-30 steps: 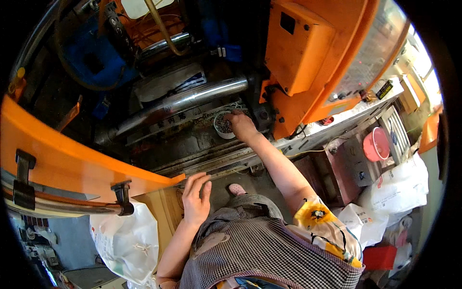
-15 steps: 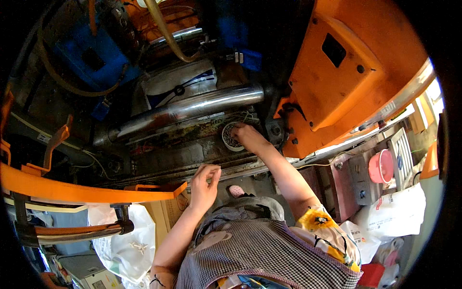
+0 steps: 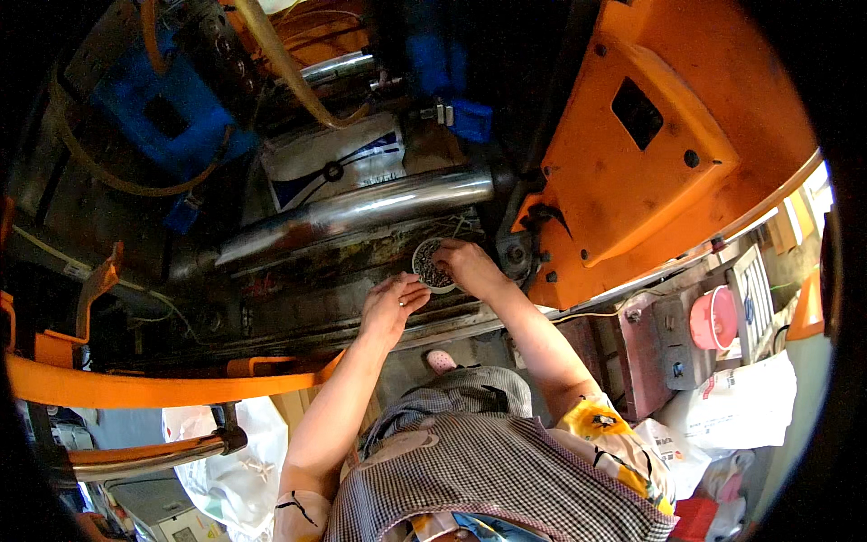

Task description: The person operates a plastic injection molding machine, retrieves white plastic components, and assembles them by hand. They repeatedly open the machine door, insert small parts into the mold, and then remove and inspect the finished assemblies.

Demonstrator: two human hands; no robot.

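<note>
A round, pale-rimmed bowl [image 3: 442, 290] holding many small, dark-and-silvery pieces stands on the dark machine bed [image 3: 343, 298]. My right hand [image 3: 471, 269] reaches over the bowl's right side, its fingers bent together and their tips down among the pieces. What they grip, if anything, is hidden. At the bowl's lower left is my left hand [image 3: 395, 305], its fingers drawn together close to the rim; anything in them is too small to make out. Just behind the bowl runs a thick, shiny metal bar [image 3: 397, 194].
A large orange machine cover [image 3: 623, 135] rises at the right. An orange rail [image 3: 181, 384] crosses the left side. A white sack [image 3: 361, 163] lies behind the bar, beneath a hanging hose [image 3: 289, 72]. To the right are a pink basin [image 3: 713, 316] and white bags [image 3: 736, 402].
My left hand has moved up and right, from in front of the machine bed to the bowl's edge. My right hand remains at the bowl, its fingers still among the pieces.
</note>
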